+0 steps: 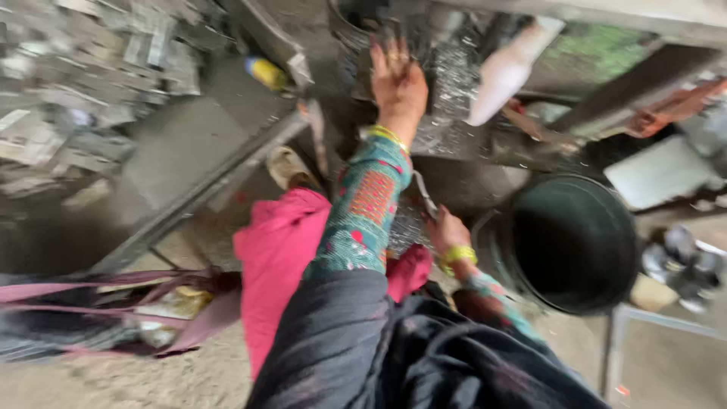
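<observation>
The left hand [397, 83] is stretched up and away from the bucket [569, 241], fingers spread open and laid against a dark metal machine part [447, 76] strewn with shiny shavings; nothing is seen gripped in it. The right hand [447, 233] is held low, just left of the bucket's rim, curled around a thin metal piece [424, 195], though how tightly cannot be told through the blur. Further left of the bucket a pink cloth [276, 257] is spread, and stacked grey metal pieces [83, 83] are piled well beyond it.
</observation>
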A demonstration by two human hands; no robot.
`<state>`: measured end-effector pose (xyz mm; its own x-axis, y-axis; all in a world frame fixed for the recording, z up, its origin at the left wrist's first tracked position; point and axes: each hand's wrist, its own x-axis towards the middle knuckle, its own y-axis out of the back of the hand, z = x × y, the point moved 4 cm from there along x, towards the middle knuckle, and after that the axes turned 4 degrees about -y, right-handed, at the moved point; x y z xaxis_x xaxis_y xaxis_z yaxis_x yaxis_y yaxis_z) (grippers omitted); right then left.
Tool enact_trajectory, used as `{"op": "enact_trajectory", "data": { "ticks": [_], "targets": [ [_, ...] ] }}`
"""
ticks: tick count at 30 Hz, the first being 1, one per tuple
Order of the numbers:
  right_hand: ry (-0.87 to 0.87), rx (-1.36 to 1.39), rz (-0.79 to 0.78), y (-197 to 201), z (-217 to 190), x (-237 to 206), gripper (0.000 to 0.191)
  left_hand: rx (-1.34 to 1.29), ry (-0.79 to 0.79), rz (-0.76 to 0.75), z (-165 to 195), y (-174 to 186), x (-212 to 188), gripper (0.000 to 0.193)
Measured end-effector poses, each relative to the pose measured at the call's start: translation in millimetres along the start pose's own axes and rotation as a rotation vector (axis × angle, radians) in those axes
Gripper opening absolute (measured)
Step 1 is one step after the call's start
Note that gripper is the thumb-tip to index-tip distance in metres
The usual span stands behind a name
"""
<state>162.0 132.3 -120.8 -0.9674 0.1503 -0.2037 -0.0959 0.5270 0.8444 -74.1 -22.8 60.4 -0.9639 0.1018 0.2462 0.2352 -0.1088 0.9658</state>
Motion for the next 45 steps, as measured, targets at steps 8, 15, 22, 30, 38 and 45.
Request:
{"op": "enact_trajectory", "data": {
  "ticks": [8, 15, 22, 30, 38, 45],
  "targets": [
    [0.187, -0.106, 0.384, 76.5, -49.6, -36.1, 0.032, -0.346, -0.109, 0.035, -95.1, 52.5, -102.2, 0.034],
    [0.451, -0.043, 0.652, 166.7, -136.8, -27.6, 0.018, 0.068, 0.247, 0.217, -304.1, 35.7, -84.9, 0.045],
    [0.268, -0.289, 0.522, 184.3, -177.3, -9.0, 0.028, 0.02, -0.153, 0.179, -364.4, -17.2, 12.8, 0.043],
    [0.207, -0.256, 0.474, 190.1, -184.4, -5.0, 0.021, 0.214, -0.229, -0.143, -368.3, 7.3, 21.3, 0.075],
    [0.214, -0.224, 0.453, 194.0, -185.4, -4.6, 0.02, 0.388, -0.389, 0.049, -349.4, -1.7, 11.4, 0.05],
    [0.261, -0.261, 0.532, 190.2, -181.5, -11.6, 0.019, 0.096, -0.255, -0.124, -370.4, -15.3, -14.5, 0.05]
  ]
}}
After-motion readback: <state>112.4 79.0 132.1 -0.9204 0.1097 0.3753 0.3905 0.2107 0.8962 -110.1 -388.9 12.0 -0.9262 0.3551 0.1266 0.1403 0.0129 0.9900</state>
